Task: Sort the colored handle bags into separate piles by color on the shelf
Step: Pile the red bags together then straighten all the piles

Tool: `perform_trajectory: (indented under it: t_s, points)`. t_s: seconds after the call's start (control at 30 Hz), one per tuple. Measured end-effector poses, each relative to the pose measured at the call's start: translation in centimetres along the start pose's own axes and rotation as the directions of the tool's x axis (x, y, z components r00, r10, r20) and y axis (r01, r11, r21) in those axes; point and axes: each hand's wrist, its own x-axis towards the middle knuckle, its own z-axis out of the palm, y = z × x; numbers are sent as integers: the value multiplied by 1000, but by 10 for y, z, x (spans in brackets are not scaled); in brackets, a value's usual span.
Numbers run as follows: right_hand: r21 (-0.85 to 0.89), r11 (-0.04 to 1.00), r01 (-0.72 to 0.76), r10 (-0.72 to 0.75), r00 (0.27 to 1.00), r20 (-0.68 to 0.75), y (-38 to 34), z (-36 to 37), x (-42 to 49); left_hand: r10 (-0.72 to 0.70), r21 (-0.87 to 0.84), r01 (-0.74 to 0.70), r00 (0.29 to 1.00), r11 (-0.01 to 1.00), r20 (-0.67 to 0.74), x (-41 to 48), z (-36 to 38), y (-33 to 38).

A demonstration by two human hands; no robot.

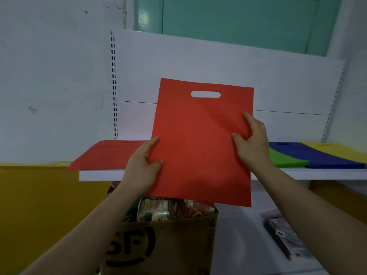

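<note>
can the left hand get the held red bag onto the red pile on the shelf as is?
Probably yes. The left hand grips the red bag's left edge right beside the red pile on the shelf. Nothing stands between them.

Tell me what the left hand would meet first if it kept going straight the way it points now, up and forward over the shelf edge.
Probably the white back panel. The left hand, holding the red bag, points up and forward above the red pile, though depth is hard to judge.

Red bags (200,143): two; green (286,158), blue (317,155), yellow (341,150): apparently one each.
</note>
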Motion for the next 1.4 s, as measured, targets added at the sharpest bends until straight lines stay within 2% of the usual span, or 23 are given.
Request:
perform_trajectory:
  t_s: [0.2,0.43,0.67,0.87,1.07,1.17,1.27,1.4]
  points:
    - [25,1000,-1,1,1000,2,13,-10,14,-5,37,6,999,999,-32,7,17,8]
    - [69,997,-26,24,999,30,24,23,37,-25,91,32,997,995,-71,38,6,-1]
    - [38,995,-95,92,994,63,45,70,78,-41,140,37,999,990,26,81,2,-17]
    - [20,989,-148,143,976,164,69,96,100,-55,304,34,997,952,60,99,6,-25]
    - [-101,979,-178,201,925,321,95,118,113,-156,436,94,982,895,110,106,19,-27]
    - [-197,961,-193,260,870,418,112,125,117,-236,468,127,955,875,182,106,26,-26]
    - [-320,938,-132,286,817,501,125,127,117,-338,526,165,907,835,252,108,31,-27]
    - [-433,901,-13,302,737,605,134,128,114,-425,613,184,863,768,273,109,33,-33]
